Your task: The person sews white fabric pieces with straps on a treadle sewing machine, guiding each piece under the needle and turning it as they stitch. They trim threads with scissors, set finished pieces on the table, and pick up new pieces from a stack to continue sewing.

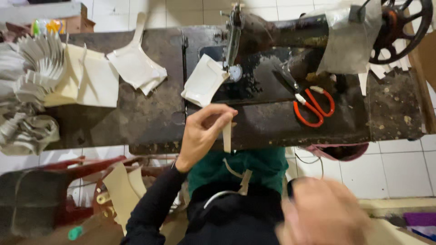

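Left hand [201, 134] raised over the near edge of the desk [145, 118], grip pinched on a narrow cream strip [227, 136] that hangs straight down from thumb and fingertips, just in front of the green lap below. Right hand [324, 213] low at the near right, blurred; cannot tell whether its grip is spread or closed, or whether anything is in it. On the dark, worn desk straight beyond the left hand, a white cut piece [204, 81] lying tilted under the needle of the old black sewing machine [272, 36], touching its bed. Further left, a second stack of white cut pieces [136, 68], and beside that a pale yellow slab of sheets [88, 81]. At the far left edge, a fanned heap of grey-white pieces [32, 63], with a crumpled grey bundle [27, 131] below it. To the right of the needle, orange-handled scissors [313, 106] lying on the machine bed, blades pointing up-left, well apart from both hands. Handwheel [402, 27] at the top right, partly covered by a grey cloth [349, 41]. More tan strips [238, 174] draped on the lap, and tan cut pieces [122, 190] down at the lower left beside a red frame [68, 165].
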The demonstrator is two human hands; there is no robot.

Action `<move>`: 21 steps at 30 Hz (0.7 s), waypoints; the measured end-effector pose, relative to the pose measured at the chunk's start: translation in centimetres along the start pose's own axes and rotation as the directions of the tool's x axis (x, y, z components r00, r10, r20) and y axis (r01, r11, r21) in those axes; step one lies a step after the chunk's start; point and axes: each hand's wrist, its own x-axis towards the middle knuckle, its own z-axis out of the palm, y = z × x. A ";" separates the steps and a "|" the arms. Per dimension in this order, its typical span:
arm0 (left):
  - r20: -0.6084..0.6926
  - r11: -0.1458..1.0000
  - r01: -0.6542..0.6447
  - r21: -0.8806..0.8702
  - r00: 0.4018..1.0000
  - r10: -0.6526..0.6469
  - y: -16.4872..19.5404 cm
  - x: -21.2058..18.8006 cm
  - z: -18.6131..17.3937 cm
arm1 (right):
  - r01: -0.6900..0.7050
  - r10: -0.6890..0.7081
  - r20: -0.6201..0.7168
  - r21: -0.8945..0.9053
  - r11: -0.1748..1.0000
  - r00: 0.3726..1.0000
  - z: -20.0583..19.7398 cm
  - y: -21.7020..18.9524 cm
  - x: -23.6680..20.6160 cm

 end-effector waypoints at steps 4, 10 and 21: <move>0.092 0.962 -0.156 0.226 0.986 0.138 0.0 -0.1 -0.6 | -0.331 0.350 0.175 -0.132 0.934 0.920 4.1 5.1 4.8; 0.218 0.609 -0.357 0.708 0.931 0.293 -1.5 6.9 -3.1 | -0.551 0.547 0.075 0.051 0.833 0.834 5.2 14.3 7.4; 0.517 0.243 -0.558 0.793 0.828 0.216 -7.6 12.9 -8.0 | -0.697 0.684 0.179 0.340 0.631 0.707 8.4 26.1 12.1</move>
